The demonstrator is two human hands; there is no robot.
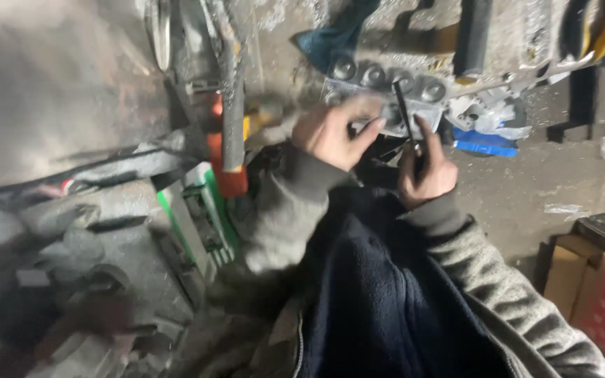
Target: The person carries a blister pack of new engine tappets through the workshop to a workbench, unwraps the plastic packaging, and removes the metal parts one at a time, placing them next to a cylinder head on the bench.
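Gritty floor; right hand (425,171) fingers clasp black rod (403,112).

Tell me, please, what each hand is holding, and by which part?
The right hand grips a thin dark rod by its lower end. The left hand touches the clear plastic pack; any grip is unclear.

The clear plastic tray (379,87) looks glossy, and the round sockets (345,68) in it are shiny metal. The thin rod (403,105) is matt black, the sleeves (484,273) coarse grey knit, and the concrete floor (526,182) rough and dusty.
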